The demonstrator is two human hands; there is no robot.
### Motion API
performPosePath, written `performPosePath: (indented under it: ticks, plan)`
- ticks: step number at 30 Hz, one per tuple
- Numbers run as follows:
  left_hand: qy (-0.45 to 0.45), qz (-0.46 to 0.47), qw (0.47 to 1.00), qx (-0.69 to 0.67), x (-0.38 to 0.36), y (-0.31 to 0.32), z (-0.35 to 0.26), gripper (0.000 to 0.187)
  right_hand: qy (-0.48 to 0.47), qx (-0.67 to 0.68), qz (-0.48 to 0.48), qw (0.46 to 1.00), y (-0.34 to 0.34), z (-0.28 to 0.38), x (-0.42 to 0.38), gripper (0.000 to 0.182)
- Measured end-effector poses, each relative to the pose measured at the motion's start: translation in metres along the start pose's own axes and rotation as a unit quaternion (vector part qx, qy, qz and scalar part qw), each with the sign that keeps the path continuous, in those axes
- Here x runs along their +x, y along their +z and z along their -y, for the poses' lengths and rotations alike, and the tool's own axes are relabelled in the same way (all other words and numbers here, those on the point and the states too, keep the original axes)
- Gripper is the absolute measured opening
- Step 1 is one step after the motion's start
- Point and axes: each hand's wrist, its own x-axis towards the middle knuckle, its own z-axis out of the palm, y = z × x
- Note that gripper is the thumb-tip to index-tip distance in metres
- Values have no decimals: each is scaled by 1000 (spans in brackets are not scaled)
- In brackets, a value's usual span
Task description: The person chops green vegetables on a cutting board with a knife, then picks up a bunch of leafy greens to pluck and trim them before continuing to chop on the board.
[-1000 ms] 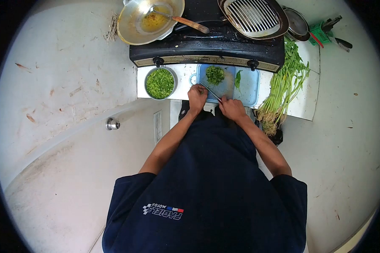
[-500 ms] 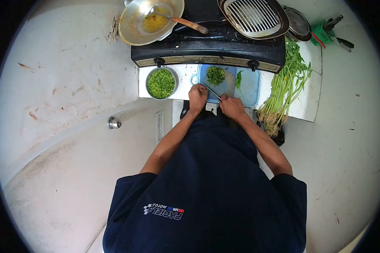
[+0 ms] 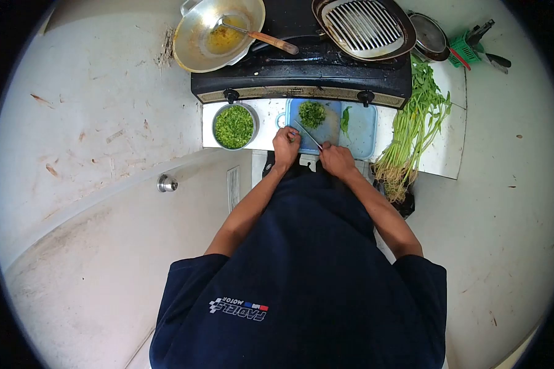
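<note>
My right hand (image 3: 337,160) is closed around the handle of a knife (image 3: 308,135), its blade slanting up and left over the blue cutting board (image 3: 366,132). Close to the blade tip, my left hand (image 3: 286,146) rests at the board's left front edge with curled fingers. Whatever those fingers hold is too small to make out. Just beyond the blade lies a heap of chopped greens (image 3: 312,114). A single green leaf (image 3: 345,120) lies farther right on the board.
A round pot of chopped greens (image 3: 233,126) stands left of the board. Long-stemmed leafy greens with roots (image 3: 412,132) lie to the right. Behind is a black stove (image 3: 301,77) bearing a wok (image 3: 191,46) with a wooden-handled ladle (image 3: 274,41), and a grill pan (image 3: 366,27).
The whole view has shifted slightly. My left hand has drawn a little away from the knife blade, while my right hand keeps its grip on the handle.
</note>
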Motion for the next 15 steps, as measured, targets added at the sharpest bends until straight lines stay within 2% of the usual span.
performPosePath:
  ticks: [6,15]
  plan:
    - [-1,-9,1000,-15,1,5,10,10,-8,24,2,1000,-2,9,5,35]
    - [-5,14,1000,-6,1,1,9,8,4,34,13,999,13,13,17,33]
